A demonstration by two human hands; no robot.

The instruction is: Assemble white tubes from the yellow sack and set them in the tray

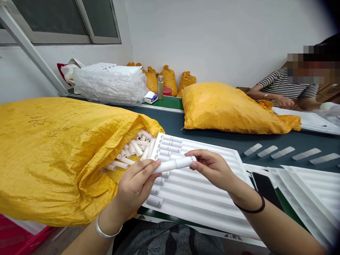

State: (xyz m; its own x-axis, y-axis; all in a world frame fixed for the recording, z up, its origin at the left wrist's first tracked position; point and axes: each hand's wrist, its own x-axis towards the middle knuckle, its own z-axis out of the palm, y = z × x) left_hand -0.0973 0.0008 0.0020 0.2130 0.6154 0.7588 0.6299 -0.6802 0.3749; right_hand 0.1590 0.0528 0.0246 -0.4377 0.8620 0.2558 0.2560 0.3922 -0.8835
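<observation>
One white tube point(175, 164), ends pinched between closed fingers of left hand point(136, 181) and right hand point(214, 168), above ridged tray point(199, 198).

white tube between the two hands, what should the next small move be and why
Probably press the printed part gently and straight toward the plain part. The right hand pinches the printed part near its outer end, the left hand grips the plain part, and a step shows where they meet. Whether they are already fully seated, I can't tell.
</observation>
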